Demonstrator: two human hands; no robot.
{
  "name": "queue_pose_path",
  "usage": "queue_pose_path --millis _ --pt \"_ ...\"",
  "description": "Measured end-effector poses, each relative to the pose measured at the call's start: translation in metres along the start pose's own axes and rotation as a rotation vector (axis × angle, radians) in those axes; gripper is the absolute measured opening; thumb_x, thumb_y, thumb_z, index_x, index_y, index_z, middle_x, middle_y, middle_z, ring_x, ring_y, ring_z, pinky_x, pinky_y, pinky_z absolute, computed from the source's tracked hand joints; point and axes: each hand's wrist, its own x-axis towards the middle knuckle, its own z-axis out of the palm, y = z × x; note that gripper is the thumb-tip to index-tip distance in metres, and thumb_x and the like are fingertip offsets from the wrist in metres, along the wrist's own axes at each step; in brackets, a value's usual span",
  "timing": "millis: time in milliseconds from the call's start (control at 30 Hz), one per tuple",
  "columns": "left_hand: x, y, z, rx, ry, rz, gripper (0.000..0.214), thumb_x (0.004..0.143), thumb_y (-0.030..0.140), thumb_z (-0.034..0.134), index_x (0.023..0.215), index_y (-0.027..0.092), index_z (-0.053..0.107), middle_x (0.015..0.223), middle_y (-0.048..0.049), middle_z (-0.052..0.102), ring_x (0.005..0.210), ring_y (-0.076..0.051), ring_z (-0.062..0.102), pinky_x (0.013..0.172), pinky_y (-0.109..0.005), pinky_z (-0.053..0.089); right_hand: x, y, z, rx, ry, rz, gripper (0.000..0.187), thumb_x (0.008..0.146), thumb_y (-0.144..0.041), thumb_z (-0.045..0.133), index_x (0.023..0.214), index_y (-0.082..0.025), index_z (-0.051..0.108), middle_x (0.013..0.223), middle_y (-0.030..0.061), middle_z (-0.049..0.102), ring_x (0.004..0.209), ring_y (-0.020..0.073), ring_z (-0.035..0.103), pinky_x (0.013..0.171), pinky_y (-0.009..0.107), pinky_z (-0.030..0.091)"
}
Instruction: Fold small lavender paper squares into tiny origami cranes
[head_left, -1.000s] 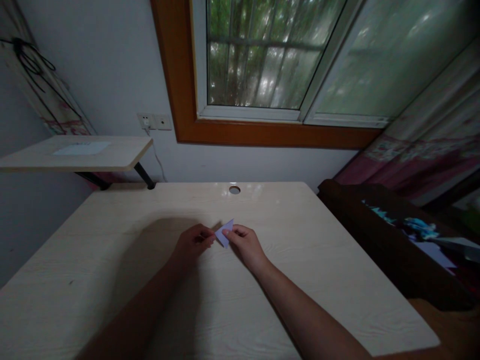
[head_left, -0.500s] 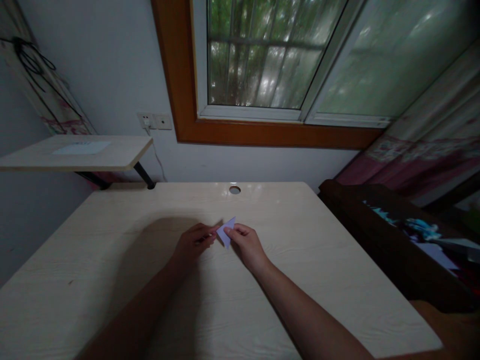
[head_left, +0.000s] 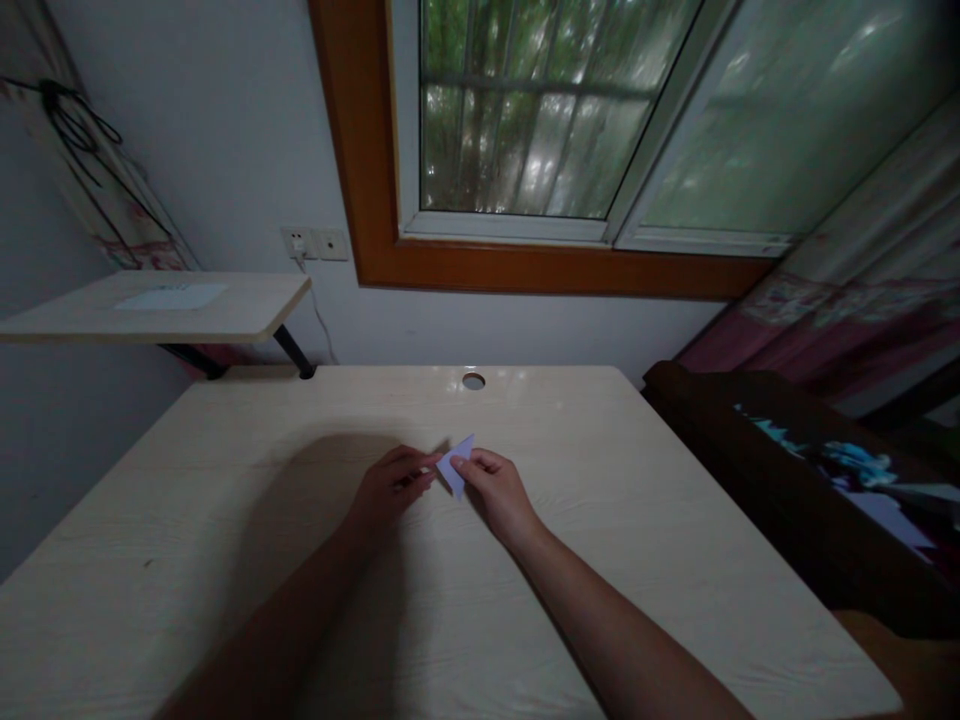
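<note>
A small folded piece of pale lilac paper (head_left: 453, 472), with pointed corners at top and bottom, is above the middle of the desk. My right hand (head_left: 499, 488) pinches its right side, thumb on top and the other fingers curled behind. My left hand (head_left: 390, 488) is at the paper's left corner. Its index fingertip reaches that corner, but I cannot tell whether it touches. The left thumb and fingers are slightly apart, with a gap between them.
The pale wooden desk (head_left: 585, 560) has a round cable hole (head_left: 473, 381) near its back edge. A raised shelf (head_left: 255, 300) at back left carries a white sheet (head_left: 172, 297). Right of the desk stands a dark brown piece of furniture (head_left: 720, 440) with cloth on it.
The whole view has shifted slightly, so everything appears a little further right. Both hands and the folded paper keep nearly the same pose.
</note>
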Motion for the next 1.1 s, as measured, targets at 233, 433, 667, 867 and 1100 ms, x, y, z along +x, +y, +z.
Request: queue_pose_path --millis 233,433,667,867,1100 --pt "0.0 0.007 0.0 0.028 -0.011 -0.005 0.03 0.086 0.029 0.061 0.115 0.026 0.071 0.099 -0.0067 0.063 0.081 -0.014 0.062 0.069 -0.024 0.053 0.003 0.005 -0.003 -0.007 -0.014 -0.012 0.032 0.076 -0.049 0.08 0.08 -0.017 0.075 0.076 0.0031 0.066 0.067 0.0197 0.058 0.064 0.027 0.045" --pt "-0.001 0.006 0.001 0.005 -0.013 -0.033 0.029 0.086 0.031 0.062 0.113 0.025 0.071 0.097 -0.0062 0.066 0.081 -0.015 0.064 0.07 -0.024 0.053 0.001 0.004 -0.002 -0.058 -0.04 0.006 0.034 0.077 -0.051 0.08 0.082 -0.018 0.075 0.078 0.003 0.066 0.069 0.0205 0.059 0.065 0.028 0.045" --pt "-0.003 0.001 0.002 -0.048 0.041 -0.152 0.025 0.082 0.035 0.067 0.101 0.021 0.074 0.087 -0.0053 0.072 0.076 -0.017 0.066 0.068 -0.025 0.052 -0.005 -0.002 0.002 -0.108 -0.096 -0.016 0.035 0.078 -0.052 0.078 0.082 -0.018 0.075 0.075 0.0016 0.065 0.064 0.0183 0.056 0.06 0.026 0.041" --pt "-0.001 0.002 0.002 -0.07 0.072 -0.158 0.024 0.079 0.033 0.07 0.1 0.021 0.074 0.087 -0.0044 0.072 0.078 -0.017 0.067 0.071 -0.025 0.052 -0.005 -0.003 0.003 -0.14 -0.061 -0.026 0.034 0.081 -0.052 0.075 0.08 -0.018 0.075 0.074 0.0021 0.065 0.067 0.0203 0.058 0.063 0.027 0.043" --pt "-0.001 -0.002 0.003 -0.124 0.07 -0.198 0.028 0.078 0.034 0.071 0.103 0.02 0.072 0.083 -0.0026 0.069 0.075 -0.015 0.064 0.067 -0.023 0.05 -0.002 -0.002 0.001 -0.073 0.012 -0.064 0.029 0.08 -0.046 0.076 0.085 -0.018 0.076 0.085 0.0054 0.069 0.078 0.0223 0.06 0.073 0.03 0.046"
